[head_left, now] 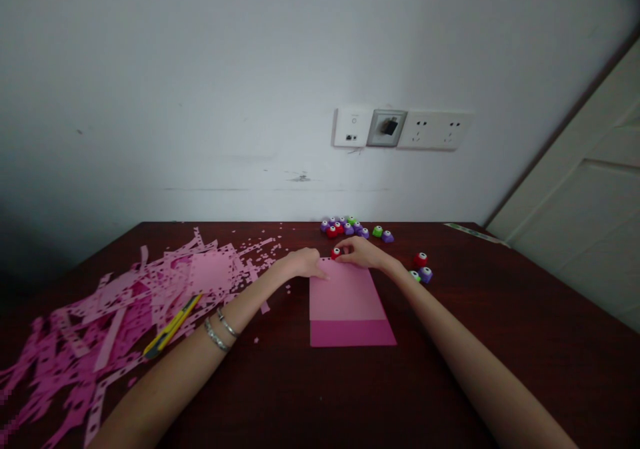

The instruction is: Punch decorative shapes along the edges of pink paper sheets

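A light pink sheet of paper (345,296) lies over a darker pink sheet (353,333), whose front strip shows. My left hand (304,263) grips the light sheet's far left corner, thumb on top and the other fingers partly hidden. At the far edge, my right hand (363,252) has its fingers closed on a small red paper punch (335,254). The punch sits at the paper's edge, just right of a few small punched marks.
Pink paper scraps (165,289) and tiny cut-outs spread over the left side, with a yellow utility knife (173,326) on them. Several coloured punches (345,226) stand near the wall; more, including a red one (420,260), are at right. A ruler-like strip (473,232) lies far right.
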Demonstrator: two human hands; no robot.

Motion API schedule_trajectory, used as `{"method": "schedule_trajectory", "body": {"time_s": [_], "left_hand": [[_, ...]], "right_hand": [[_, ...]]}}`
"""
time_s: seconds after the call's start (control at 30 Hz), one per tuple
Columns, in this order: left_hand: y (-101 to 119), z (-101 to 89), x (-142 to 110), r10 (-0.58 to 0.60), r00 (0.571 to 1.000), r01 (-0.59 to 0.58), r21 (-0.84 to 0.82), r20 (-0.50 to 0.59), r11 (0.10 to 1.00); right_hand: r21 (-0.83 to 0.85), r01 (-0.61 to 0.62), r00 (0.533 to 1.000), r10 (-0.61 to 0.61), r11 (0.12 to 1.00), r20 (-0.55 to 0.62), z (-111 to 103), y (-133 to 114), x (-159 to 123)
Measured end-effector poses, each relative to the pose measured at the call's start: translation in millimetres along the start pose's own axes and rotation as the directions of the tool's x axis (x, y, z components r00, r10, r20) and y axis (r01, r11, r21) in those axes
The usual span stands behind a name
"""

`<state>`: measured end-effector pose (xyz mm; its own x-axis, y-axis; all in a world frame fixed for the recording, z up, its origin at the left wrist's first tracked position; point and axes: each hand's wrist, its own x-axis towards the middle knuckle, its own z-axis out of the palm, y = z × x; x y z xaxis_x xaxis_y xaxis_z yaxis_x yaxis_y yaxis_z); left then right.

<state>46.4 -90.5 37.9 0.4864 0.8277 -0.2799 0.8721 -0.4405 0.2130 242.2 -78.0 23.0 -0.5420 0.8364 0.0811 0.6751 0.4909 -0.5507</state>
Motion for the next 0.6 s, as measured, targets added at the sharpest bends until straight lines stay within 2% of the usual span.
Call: {"method": "schedule_trajectory", "body": {"time_s": [0.17, 0.33, 0.6], "left_hand": [[2, -1.2, -2, -0.005, 1.000, 0.005, 0.012, 0.002, 1.000], [-1, 0.8, 1, 0.001, 1.000, -0.001, 0.003, 0.003, 1.000], [-3, 1.7, 2, 0.029, 1.000, -0.029, -0.008, -0.002, 1.000]], "right_hand": [[-0.013, -0.004, 1.000, 0.003, 1.000, -0.024, -2, 3, -1], [-0.058, -0.056, 0.996, 0.052, 0.997, -0.074, -8, 12, -2], [-0.152, -0.164, 0.973, 0.135, 0.975, -0.185, -40, 21, -20]]}}
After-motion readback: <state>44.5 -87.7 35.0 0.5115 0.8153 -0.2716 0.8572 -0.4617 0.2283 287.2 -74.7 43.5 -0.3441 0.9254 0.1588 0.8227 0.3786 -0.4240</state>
